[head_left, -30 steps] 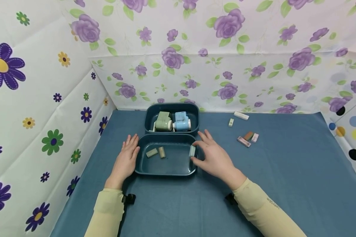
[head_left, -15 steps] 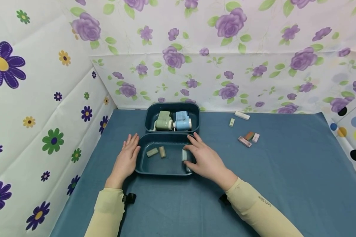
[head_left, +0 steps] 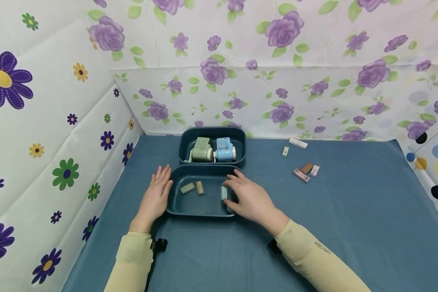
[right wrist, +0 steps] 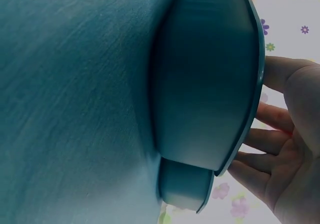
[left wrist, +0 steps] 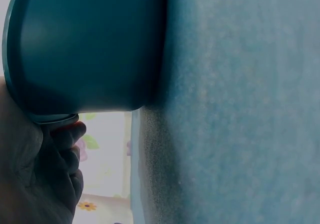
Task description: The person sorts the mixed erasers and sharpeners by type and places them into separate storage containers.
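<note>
left hand [head_left: 154,197]: flat, fingers straight, against the near tray [head_left: 204,212] at its 9 o'clock wall.
near tray: centre of blue cloth [head_left: 350,211], two beige erasers [head_left: 192,187] inside.
pale eraser [head_left: 224,192]: pinched on edge by right hand [head_left: 250,198], at tray's 3 o'clock.
handling: likely light, stiff, small; grip the long sides.
hidden: wrist views show only tray walls; thumb contact unclear.

1. A blue cloth-covered table [head_left: 350,227] is being used as the surface for everything.
2. Two dark teal trays are being carried on it, the near tray [head_left: 175,211] just in front of the far tray [head_left: 241,140].
3. To the right, a loose group of small blocks [head_left: 305,170] is being supported, with a white block [head_left: 297,142] and a pale green block [head_left: 285,151] lying behind.
</note>
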Demonstrator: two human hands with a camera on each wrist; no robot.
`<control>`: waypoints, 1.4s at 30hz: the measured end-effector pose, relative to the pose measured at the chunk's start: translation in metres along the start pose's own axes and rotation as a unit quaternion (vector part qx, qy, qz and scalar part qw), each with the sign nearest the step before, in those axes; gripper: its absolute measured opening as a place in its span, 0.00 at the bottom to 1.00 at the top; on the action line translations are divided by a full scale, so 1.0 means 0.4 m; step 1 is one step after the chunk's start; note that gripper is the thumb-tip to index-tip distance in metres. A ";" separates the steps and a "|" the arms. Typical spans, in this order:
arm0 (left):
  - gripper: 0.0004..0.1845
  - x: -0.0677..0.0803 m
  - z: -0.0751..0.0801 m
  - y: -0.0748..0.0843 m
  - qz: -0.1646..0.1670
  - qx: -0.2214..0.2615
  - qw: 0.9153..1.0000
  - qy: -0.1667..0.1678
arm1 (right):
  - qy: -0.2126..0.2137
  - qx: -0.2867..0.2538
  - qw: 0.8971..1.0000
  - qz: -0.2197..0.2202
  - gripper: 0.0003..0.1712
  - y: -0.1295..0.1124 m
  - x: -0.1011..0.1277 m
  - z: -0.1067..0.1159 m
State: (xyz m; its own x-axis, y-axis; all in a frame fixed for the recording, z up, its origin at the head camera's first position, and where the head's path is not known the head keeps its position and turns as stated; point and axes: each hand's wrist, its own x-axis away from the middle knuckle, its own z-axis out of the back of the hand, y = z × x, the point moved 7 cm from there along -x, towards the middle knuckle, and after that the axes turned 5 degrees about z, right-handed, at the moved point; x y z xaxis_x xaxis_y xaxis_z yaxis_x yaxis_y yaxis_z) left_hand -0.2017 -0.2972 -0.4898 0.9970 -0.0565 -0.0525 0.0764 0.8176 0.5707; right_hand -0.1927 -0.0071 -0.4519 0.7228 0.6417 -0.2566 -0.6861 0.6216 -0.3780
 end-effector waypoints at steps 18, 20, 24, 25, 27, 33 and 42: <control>0.30 0.003 0.003 -0.004 0.003 -0.015 1.000 0.003 | -0.026 0.046 0.998 0.019 0.27 -0.036 -0.073 -0.032; 0.30 0.002 0.004 -0.004 0.002 -0.016 1.000 0.004 | -0.031 0.060 0.997 0.025 0.27 -0.044 -0.082 -0.038; 0.30 0.002 0.004 -0.003 0.004 -0.018 1.000 0.005 | -0.042 0.084 0.995 0.034 0.27 -0.059 -0.099 -0.050; 0.30 0.002 0.004 -0.002 0.004 -0.018 1.000 0.004 | -0.044 0.088 0.995 0.034 0.27 -0.061 -0.103 -0.053; 0.30 0.002 0.004 0.000 0.005 -0.019 1.000 0.003 | -0.044 0.094 0.994 0.037 0.27 -0.068 -0.110 -0.055; 0.29 0.001 0.005 0.001 0.009 -0.026 1.000 0.002 | -0.033 0.101 0.993 0.046 0.26 -0.084 -0.134 -0.051; 0.29 -0.002 0.002 0.002 0.012 -0.026 1.000 -0.001 | -0.039 0.115 0.992 0.025 0.26 -0.066 -0.150 -0.073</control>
State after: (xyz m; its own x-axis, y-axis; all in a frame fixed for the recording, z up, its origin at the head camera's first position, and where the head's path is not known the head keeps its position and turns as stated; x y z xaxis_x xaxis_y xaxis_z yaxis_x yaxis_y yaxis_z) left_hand -0.2024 -0.2971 -0.4887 0.9986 -0.0376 -0.0370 0.0515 0.8475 0.5282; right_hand -0.2155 -0.0752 -0.4523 0.6850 0.7016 -0.1962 -0.7281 0.6686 -0.1511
